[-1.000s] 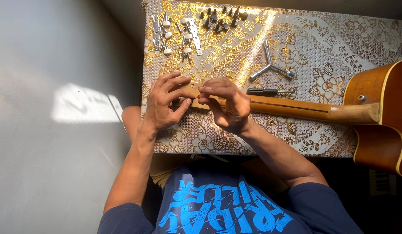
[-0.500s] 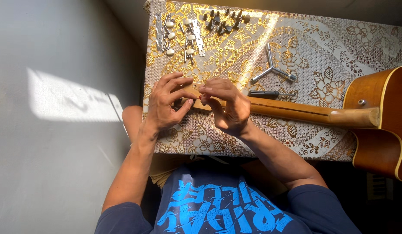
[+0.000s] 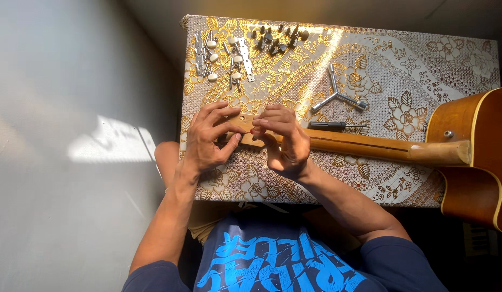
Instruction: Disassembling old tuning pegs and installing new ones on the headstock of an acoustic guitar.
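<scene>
Head view, looking straight down. Desk [image 3: 424, 48] covered in a gold floral cloth, filling the upper middle and right of the frame. Guitar [image 3: 478, 157] lying across it, body at the right edge, neck [image 3: 364, 146] running leftward to the headstock [image 3: 244, 123] at centre. Left hand [image 3: 207, 138] wrapped round the headstock end, fingers [image 3: 221, 111] curled over its top edge, thumb underneath, holding it steady. Right hand [image 3: 286, 140] just beside, fingers narrow and pinched together at the headstock face; whether pinching a small part, cannot tell, hidden by the knuckles. No strings visible along the neck. Tuner strips [image 3: 224, 59] with white knobs lying upper left of the desk, a cluster of small dark pegs [image 3: 278, 35] beside them, well apart from both hands. Three-armed wrench [image 3: 337, 94] above the neck; screwdriver [image 3: 326, 125] just beside the neck. Looks like work at the bare headstock, tuners off. Next move probably calls for a steady left-hand hold and a fine right-hand pinch at one hole.
</scene>
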